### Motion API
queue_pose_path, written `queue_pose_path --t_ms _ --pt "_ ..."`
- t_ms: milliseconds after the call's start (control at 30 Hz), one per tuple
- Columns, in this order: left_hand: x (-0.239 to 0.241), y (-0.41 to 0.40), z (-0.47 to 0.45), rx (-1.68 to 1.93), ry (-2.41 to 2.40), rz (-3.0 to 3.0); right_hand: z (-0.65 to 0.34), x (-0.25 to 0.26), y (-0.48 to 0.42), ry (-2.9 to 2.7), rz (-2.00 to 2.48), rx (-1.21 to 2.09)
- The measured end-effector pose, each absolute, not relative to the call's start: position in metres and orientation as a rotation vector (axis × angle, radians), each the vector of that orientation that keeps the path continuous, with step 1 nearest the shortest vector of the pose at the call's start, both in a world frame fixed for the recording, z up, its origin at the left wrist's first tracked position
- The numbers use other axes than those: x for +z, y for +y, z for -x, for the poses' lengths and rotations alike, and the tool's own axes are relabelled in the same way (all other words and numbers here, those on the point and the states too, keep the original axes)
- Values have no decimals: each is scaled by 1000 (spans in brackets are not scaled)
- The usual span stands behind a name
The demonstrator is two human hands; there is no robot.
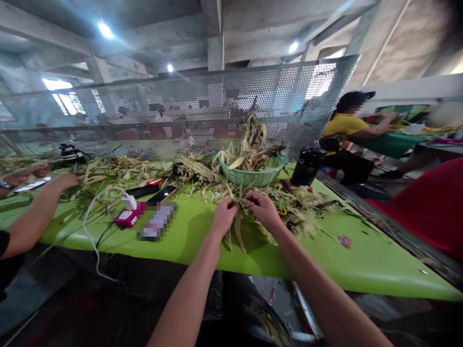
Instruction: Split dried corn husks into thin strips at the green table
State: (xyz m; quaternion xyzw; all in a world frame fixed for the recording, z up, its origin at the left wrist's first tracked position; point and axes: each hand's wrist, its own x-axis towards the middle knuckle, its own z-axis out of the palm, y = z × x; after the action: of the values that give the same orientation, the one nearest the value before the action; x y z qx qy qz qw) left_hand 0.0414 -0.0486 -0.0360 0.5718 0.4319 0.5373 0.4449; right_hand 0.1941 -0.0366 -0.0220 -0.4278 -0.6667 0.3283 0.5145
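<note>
Over the bright green table (336,267) my left hand (224,215) and my right hand (263,209) meet, both pinched on strips of dried corn husk (238,229). The strips hang from my fingers down onto the table top. More loose husks (292,205) lie piled just behind and to the right of my hands. A green plastic basket (253,177) heaped with husks stands behind them.
To my left, phones (161,195), a pink power bank (127,218) and a white charger with cable (129,201) lie on the table. Another person's arm (34,219) rests at the far left. A perforated metal screen (188,106) backs the table. A black camera (307,166) stands right of the basket.
</note>
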Motion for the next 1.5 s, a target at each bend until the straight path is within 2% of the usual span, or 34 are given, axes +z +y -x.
queue_pose_path --t_ms 167,400,567,667,800,1033,1267,1500 --pt "-34 -49 -43 1348 1250 -1582 -194 -21 -37 -1604 968 702" --pt "-37 -55 -45 1452 1330 -1690 -194 -18 -44 -1991 1055 282" --pt "-40 -56 -44 1406 1444 -1865 -194 -19 -47 -2012 1106 198" --pt "-42 -55 -45 1377 1485 -1927 -193 -18 -48 -1960 1094 275" --pt "-40 -55 -46 1395 1463 -1837 -192 -18 -46 -1775 1030 565" --pt "-29 -60 -45 1451 1167 -1670 -193 -19 -42 -1545 1017 850" --pt "-32 -57 -45 1483 1042 -1790 -193 -13 -49 -1423 1017 982" --pt "-32 -56 -45 1409 1364 -1992 -191 -12 -48 -1408 983 950"
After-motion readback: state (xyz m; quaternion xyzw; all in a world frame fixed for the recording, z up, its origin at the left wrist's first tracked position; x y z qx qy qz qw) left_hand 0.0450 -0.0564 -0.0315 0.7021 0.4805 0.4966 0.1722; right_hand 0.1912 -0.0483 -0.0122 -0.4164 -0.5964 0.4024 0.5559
